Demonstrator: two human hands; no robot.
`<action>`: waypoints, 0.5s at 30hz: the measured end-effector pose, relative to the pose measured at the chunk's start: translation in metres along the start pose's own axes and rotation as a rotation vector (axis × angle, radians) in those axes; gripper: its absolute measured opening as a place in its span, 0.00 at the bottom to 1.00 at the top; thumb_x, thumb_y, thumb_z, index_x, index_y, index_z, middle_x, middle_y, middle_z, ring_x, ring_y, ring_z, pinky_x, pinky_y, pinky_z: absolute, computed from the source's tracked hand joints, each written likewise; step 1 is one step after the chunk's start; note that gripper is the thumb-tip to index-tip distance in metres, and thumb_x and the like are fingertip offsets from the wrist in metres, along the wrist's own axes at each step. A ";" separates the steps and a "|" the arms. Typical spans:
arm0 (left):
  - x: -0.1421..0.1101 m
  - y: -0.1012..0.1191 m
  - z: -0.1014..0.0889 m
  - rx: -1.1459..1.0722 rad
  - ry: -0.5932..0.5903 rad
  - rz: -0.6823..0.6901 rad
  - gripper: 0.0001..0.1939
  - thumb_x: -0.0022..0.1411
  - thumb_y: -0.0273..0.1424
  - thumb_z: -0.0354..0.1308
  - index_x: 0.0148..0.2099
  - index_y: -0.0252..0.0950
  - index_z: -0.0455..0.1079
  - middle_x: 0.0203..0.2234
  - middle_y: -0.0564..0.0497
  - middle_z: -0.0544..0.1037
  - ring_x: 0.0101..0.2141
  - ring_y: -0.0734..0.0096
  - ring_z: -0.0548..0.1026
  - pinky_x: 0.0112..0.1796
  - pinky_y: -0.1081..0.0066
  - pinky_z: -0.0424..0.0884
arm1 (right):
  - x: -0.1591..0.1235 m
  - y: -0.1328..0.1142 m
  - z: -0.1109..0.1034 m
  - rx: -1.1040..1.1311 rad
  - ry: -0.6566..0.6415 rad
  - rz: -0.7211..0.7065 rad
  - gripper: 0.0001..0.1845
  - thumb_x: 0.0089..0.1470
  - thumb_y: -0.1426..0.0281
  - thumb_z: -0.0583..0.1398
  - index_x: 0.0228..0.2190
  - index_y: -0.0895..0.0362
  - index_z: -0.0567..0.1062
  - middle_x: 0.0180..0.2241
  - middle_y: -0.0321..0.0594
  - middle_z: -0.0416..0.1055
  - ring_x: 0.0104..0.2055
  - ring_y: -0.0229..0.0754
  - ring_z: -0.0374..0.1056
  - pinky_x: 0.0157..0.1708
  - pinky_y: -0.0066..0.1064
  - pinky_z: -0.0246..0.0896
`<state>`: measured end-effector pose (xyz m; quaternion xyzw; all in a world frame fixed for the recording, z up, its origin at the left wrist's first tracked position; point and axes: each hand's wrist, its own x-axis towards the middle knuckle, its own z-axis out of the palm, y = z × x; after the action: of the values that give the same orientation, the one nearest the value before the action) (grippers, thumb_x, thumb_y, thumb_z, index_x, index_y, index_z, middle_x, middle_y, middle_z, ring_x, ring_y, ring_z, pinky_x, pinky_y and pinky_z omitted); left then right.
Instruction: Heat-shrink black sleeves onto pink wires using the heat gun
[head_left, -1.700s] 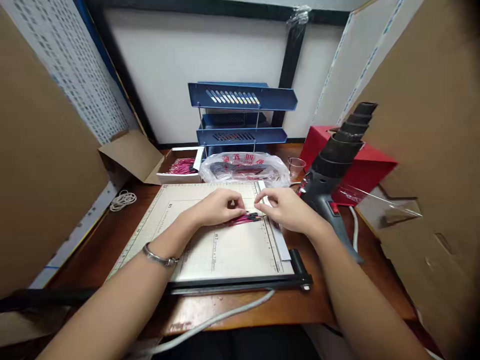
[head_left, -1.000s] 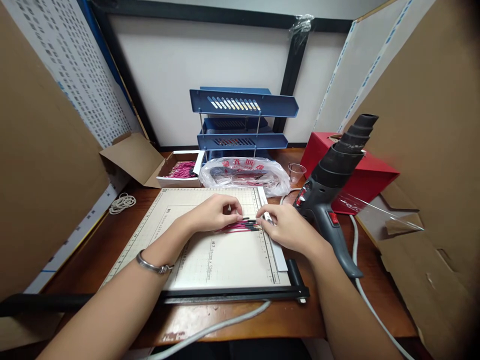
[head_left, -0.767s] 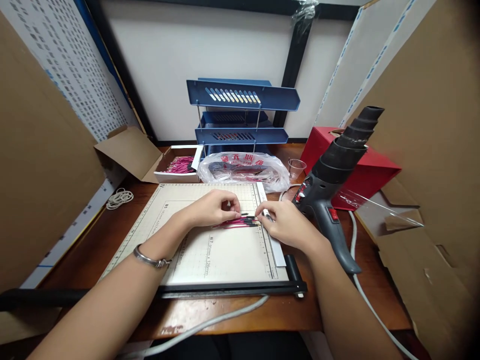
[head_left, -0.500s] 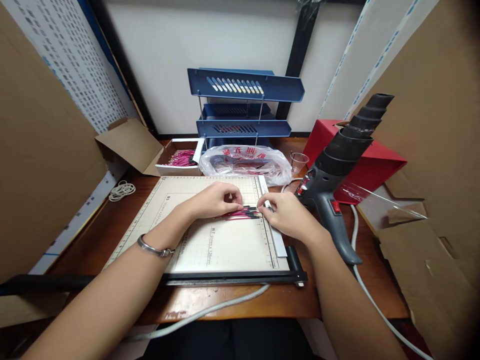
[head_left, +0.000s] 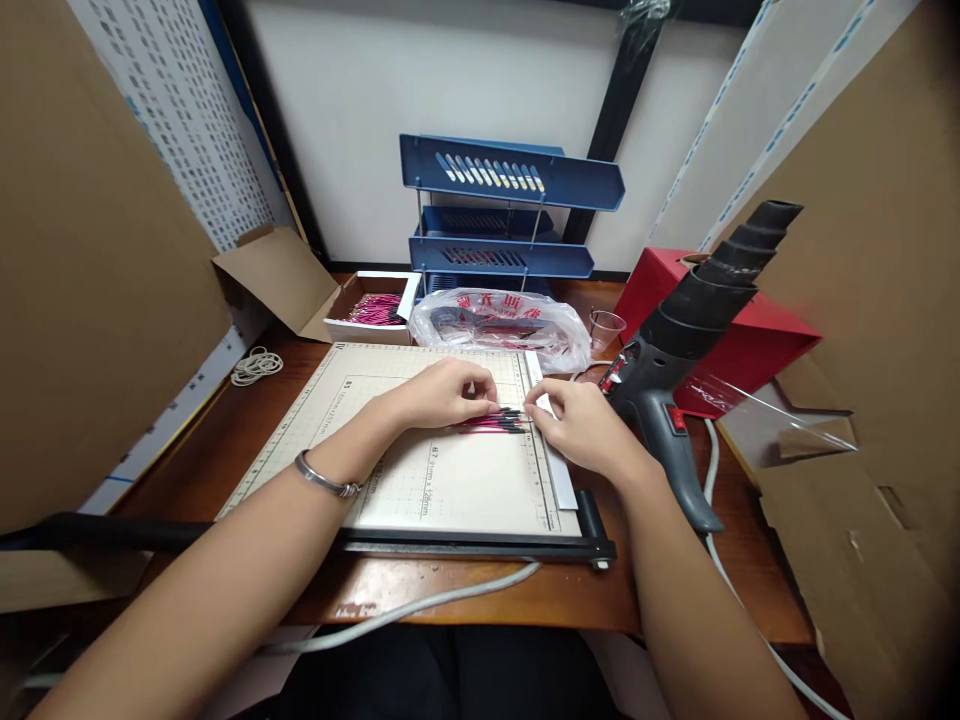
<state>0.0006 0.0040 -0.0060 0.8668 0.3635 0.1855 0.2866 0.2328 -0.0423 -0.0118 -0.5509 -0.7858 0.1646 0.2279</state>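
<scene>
A small bundle of red and black wires [head_left: 495,424] lies crosswise on the cream board of a paper trimmer [head_left: 480,490], black parts and bare tips pointing right. My left hand [head_left: 448,393], a metal bangle on its wrist, is closed in a pinch at the upper edge of the bundle. Opposite it, my right hand [head_left: 574,420] pinches with thumb and forefinger at the wires' right tips. What lies exactly between those right fingertips is too small to make out. The trimmer's black blade arm [head_left: 112,532] runs along the near edge.
An open white box of pink-red wires [head_left: 375,310] stands behind the trimmer, beside a clear plastic bag [head_left: 502,330] and blue tiered trays [head_left: 510,175]. A heat gun [head_left: 671,400] stands on the right before a red box [head_left: 757,340]. Coiled white cord [head_left: 256,367] lies left.
The whole view has shifted slightly, so things sit a little further right. Both hands keep nearly the same pose at the wires.
</scene>
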 end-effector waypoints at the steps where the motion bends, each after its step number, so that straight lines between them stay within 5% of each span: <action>1: 0.000 0.000 -0.001 -0.005 -0.003 -0.004 0.08 0.63 0.33 0.61 0.38 0.34 0.79 0.28 0.50 0.80 0.28 0.72 0.72 0.32 0.72 0.64 | 0.000 0.001 -0.001 0.002 0.005 -0.001 0.10 0.57 0.68 0.59 0.35 0.56 0.80 0.22 0.35 0.68 0.25 0.38 0.58 0.31 0.31 0.47; 9: 0.001 0.002 0.000 0.027 0.006 -0.014 0.07 0.63 0.30 0.60 0.38 0.33 0.79 0.31 0.49 0.81 0.32 0.70 0.74 0.36 0.70 0.66 | -0.002 -0.003 0.001 0.026 -0.058 -0.034 0.08 0.53 0.69 0.59 0.33 0.55 0.80 0.21 0.34 0.67 0.25 0.37 0.57 0.31 0.31 0.46; 15: -0.003 0.002 -0.004 -0.079 -0.032 -0.008 0.07 0.62 0.33 0.62 0.37 0.33 0.76 0.27 0.50 0.78 0.27 0.72 0.72 0.30 0.72 0.63 | -0.002 -0.001 0.002 -0.006 -0.054 -0.042 0.09 0.53 0.68 0.60 0.33 0.55 0.80 0.23 0.35 0.68 0.26 0.38 0.59 0.31 0.30 0.47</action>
<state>-0.0023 0.0022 -0.0022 0.8562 0.3549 0.1844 0.3270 0.2316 -0.0448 -0.0129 -0.5302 -0.8036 0.1723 0.2082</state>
